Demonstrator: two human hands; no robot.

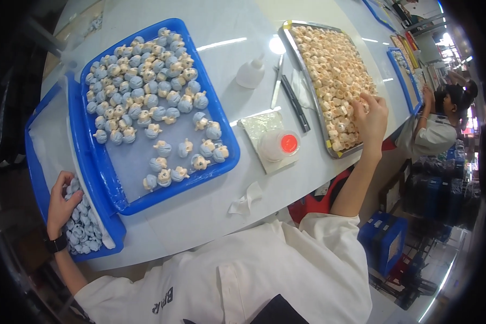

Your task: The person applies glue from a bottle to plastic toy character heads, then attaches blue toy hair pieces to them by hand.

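Observation:
My left hand point(62, 204), a dark watch on its wrist, reaches into the left blue tray point(36, 154), its thumb and fingers curled around small blue-grey moulded pieces point(82, 227). Over the right edge of a metal tray point(325, 137) my right hand point(371, 120) is pinched at the cream-coloured hollow pieces point(329, 70); its fingertips partly hide the piece they grip. Between the hands a larger blue tray point(229, 162) bears many small figures point(146, 70) of cream and blue-grey parts. They crowd its far part, with several set apart near its front.
Between the trays stand a white squeeze bottle point(250, 74) and a clear jar with a red spot point(278, 144) on a foil-like pad point(254, 127). Dark pen-like tools point(295, 102) lie beside the metal tray. Crumpled tissue point(245, 198) is near the table's front. Another person point(434, 132) works at right.

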